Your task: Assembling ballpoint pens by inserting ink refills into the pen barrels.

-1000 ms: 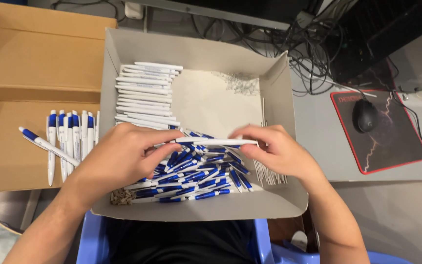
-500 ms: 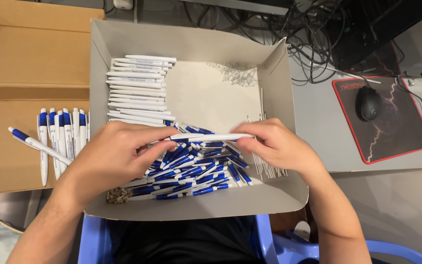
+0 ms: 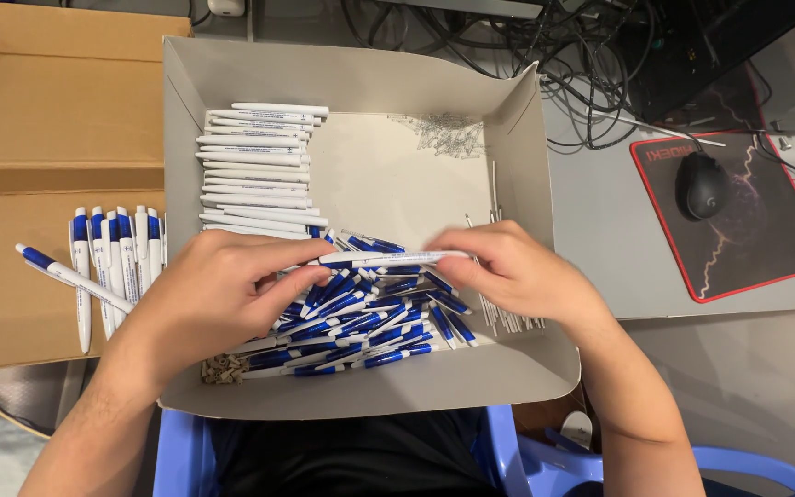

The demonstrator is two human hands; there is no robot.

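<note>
One pen [image 3: 397, 259] between two hands [image 3: 361, 285]

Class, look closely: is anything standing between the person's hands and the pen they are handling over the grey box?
Nothing visible does. Left hand and right hand already have a grip on opposite ends of the pen, above the blue pen pile.

Bare forearms, no sleeves, no rings, dark shirt below

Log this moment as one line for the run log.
left hand: holds pen by blue end | right hand: holds its white end | pen: level above blue-and-white pen pile | grey box: white barrels stacked at left
</note>
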